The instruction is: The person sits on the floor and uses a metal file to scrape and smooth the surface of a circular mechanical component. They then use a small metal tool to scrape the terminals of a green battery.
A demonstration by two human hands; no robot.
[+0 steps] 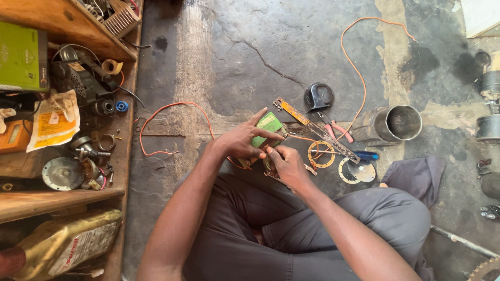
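While we sit cross-legged on the cracked concrete floor [291, 47], our left hand [240, 141] wraps a small green block [268, 127], fingers curled over its top and the forefinger stretched along its upper edge, holding it just above our knees. Our right hand [286, 164] is tucked under it, fingertips pressed together as if pinching something small at the block's lower end; what exactly sits between them we cannot tell. Thin orange wire [172, 112] runs out from under our hands across the floor, so we judge that a tug could pull a lead loose or jerk the block from our grip. Just beside our right hand lie a long rusty metal strip [312, 125], a brass-coloured ring [321, 154] and a round metal disc [360, 170], with red-handled pliers [338, 130] close by; a dropped small part could vanish among them or into a floor crack. A grey metal cylinder [393, 124] lying on its side looks free to roll towards the loose pieces. The wooden shelf [62, 198] at our left is crowded with parts, and an elbow swing there could knock things down.
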